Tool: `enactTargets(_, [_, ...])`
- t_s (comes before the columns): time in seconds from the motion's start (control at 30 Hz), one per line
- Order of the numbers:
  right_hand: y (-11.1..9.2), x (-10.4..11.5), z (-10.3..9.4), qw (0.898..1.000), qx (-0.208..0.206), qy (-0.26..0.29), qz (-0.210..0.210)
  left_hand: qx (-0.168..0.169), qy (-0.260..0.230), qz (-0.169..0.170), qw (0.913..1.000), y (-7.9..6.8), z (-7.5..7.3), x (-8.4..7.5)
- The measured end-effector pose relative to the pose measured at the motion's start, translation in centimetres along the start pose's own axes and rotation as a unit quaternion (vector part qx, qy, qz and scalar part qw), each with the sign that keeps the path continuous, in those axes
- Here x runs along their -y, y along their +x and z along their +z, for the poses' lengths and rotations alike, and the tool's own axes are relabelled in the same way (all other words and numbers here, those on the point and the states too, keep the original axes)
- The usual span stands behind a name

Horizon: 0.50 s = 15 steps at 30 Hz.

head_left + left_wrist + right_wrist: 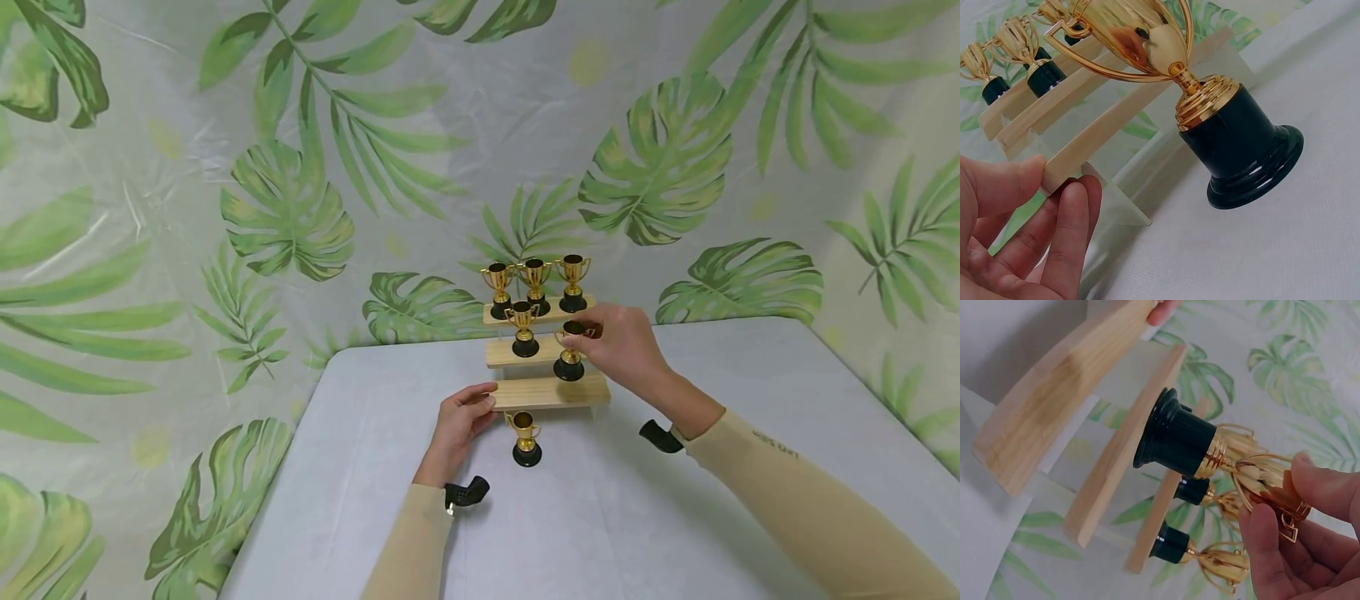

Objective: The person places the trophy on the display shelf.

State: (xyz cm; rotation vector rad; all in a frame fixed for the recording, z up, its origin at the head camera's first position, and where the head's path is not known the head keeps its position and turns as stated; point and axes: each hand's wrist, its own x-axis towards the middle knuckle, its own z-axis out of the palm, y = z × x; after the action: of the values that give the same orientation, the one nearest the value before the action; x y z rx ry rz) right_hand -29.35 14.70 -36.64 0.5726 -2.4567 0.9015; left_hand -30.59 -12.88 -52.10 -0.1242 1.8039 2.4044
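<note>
My right hand [622, 346] pinches a small gold trophy cup [570, 367] by its bowl. Its black base overlaps the middle board in the right wrist view, and the cup is at the right side of the three-step wooden display stand. With thumb and fingers, my left hand [455, 427] grips the left end of the lowest board [551, 392]. Another trophy cup [527, 452] stands upright on the table just in front of the stand. On the left of the middle board [501, 354] stands one trophy [525, 343], and three more line the top board [491, 315].
A white-covered table [360, 467] carries the stand, close to its far edge. Behind hangs a leaf-patterned curtain [420, 167]. Pale translucent supports [1119, 200] hold up the boards. A black wrist device [467, 492] is on each forearm.
</note>
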Motion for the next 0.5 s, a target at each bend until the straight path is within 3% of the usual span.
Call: enactTargets(0.5, [2.6, -0.9, -0.1, 1.0, -0.004, -0.005, -0.007, 0.006, 0.001, 0.007, 1.0, -0.1, 0.0, 0.0])
